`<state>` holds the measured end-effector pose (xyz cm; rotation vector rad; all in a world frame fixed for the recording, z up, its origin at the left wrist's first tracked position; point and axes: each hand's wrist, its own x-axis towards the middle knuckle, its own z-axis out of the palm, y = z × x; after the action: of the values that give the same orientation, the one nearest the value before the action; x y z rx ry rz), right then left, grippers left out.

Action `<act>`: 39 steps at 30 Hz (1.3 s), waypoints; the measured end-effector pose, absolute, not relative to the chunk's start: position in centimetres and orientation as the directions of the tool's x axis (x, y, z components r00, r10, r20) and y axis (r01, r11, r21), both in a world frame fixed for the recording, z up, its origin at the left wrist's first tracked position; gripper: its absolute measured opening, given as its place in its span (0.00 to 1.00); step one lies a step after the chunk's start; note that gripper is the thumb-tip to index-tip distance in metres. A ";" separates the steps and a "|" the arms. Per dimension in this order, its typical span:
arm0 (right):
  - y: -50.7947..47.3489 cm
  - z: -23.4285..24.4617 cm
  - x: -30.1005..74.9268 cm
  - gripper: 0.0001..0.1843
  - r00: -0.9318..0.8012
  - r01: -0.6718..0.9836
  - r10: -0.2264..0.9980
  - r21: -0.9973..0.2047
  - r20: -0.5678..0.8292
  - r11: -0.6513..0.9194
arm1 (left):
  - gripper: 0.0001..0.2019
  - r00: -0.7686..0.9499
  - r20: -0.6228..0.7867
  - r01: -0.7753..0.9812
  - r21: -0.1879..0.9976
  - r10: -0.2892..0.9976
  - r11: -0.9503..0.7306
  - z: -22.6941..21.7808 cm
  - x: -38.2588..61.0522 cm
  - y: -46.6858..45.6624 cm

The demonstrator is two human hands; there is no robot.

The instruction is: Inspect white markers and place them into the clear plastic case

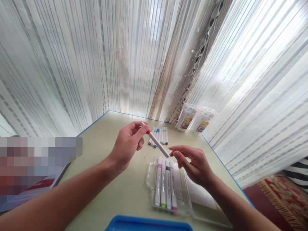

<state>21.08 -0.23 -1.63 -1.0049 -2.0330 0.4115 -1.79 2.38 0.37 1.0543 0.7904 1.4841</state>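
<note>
My left hand (128, 142) is closed on one end of a white marker with a red band (155, 140), held in the air over the table. My right hand (192, 163) pinches the marker's other end with thumb and forefinger. Below the hands lies an open clear plastic case (185, 205) with several white markers (165, 184) side by side in it, their caps pink, green, dark and magenta. Farther back on the table lies a loose row of several more markers (160, 136).
The pale table (120, 192) is blue-edged, with striped sheer curtains close round its far sides. Two packaged marker sets (194, 121) lean at the back right. A blue tray edge (146, 224) is at the near side. A red-and-white book (36, 189) lies left. Carpet (284, 195) shows at right.
</note>
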 end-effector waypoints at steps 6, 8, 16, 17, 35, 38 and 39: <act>-0.5 -1.5 20.9 0.13 -0.372 0.537 0.770 -0.557 0.518 0.634 | 0.10 0.007 -0.066 -0.564 0.824 0.998 0.059 0.2 -2.4 3.4; -0.5 -1.5 20.9 0.13 -0.361 0.544 0.769 -0.551 0.527 0.633 | 0.07 0.028 -0.156 -0.623 0.770 0.987 0.139 0.3 -2.6 3.6; -0.3 -1.5 20.9 0.14 -0.373 0.557 0.772 -0.540 0.515 0.630 | 0.05 0.046 -0.196 -0.667 0.724 0.980 0.176 0.6 -2.7 3.6; -0.4 -1.4 20.8 0.14 -0.383 0.558 0.771 -0.537 0.510 0.632 | 0.05 0.051 -0.196 -0.666 0.724 0.979 0.179 0.6 -2.7 3.6; -0.6 -1.4 21.1 0.13 -0.436 0.607 0.741 -0.442 0.510 0.661 | 0.04 0.165 -0.167 -0.702 0.672 0.972 0.235 0.9 -3.1 3.7; -0.6 -1.3 20.9 0.12 -0.463 0.600 0.724 -0.420 0.511 0.681 | 0.04 0.167 -0.168 -0.700 0.674 0.971 0.237 0.8 -3.1 3.7; -0.6 -1.2 20.9 0.12 -0.466 0.600 0.721 -0.415 0.512 0.683 | 0.04 0.169 -0.168 -0.700 0.674 0.971 0.239 0.8 -3.1 3.7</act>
<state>20.90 -0.57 -1.23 -1.0094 -2.2155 0.2303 -3.13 3.68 0.81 0.5056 0.6513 1.2614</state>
